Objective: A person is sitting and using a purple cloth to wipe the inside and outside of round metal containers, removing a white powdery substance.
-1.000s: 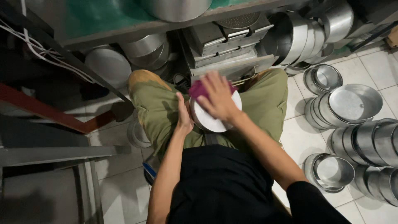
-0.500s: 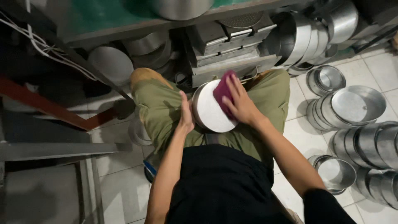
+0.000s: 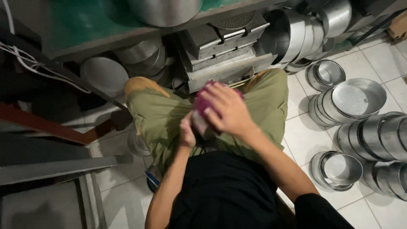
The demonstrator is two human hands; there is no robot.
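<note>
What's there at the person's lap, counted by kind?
Hands: 2, left hand and right hand
Pink cloth: 1
Round pan, seen edge-on between the hands: 1
Total: 4

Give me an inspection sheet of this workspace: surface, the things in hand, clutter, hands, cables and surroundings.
Surface: white tiled floor; the person sits with knees apart in green trousers.
Things in hand: a magenta cloth over a round pan, mostly hidden.
Clutter: stacked round metal pans on the floor, more under the shelf.
Hands: right hand presses the cloth; left hand steadies the pan's edge.
Cables: white wires at upper left.
Surroundings: green-topped shelf, rectangular metal trays beneath, grey metal frame at left.
</note>
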